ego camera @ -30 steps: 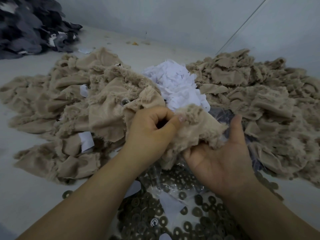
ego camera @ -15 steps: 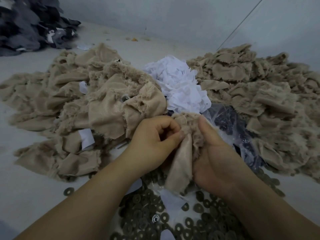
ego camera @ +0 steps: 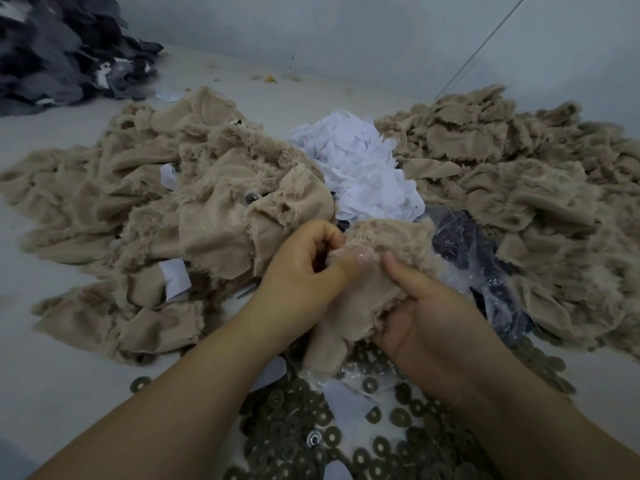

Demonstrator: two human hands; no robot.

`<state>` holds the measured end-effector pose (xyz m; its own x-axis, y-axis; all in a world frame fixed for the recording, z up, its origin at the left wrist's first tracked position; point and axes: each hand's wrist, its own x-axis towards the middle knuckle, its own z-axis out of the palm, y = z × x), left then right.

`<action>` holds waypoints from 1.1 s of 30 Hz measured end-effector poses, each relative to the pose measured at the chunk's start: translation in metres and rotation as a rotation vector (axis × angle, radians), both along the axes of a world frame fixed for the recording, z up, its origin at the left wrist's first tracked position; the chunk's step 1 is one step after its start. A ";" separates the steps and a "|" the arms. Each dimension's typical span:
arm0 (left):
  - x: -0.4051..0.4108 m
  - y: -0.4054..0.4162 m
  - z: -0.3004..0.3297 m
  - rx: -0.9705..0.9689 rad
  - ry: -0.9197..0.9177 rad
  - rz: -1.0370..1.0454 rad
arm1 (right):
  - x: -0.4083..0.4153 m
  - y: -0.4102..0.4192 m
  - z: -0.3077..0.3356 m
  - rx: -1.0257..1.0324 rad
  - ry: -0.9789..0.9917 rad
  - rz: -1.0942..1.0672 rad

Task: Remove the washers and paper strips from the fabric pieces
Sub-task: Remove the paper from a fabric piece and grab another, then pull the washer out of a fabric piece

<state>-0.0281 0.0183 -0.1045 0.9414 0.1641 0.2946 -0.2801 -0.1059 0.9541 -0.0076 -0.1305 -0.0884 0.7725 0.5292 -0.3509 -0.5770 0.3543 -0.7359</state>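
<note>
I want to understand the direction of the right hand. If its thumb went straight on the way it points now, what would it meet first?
The right hand points its thumb up-left, so it would probably first meet the left hand at its thumb tip, with only the held fabric piece between them. Depth is unclear.

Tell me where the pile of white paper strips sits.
In the head view, the white paper pile sits centre, between the two tan fabric heaps, just beyond the held fabric piece.
</note>
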 end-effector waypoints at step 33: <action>0.002 -0.002 -0.005 0.224 -0.098 0.119 | -0.001 0.002 -0.006 -0.087 -0.115 -0.050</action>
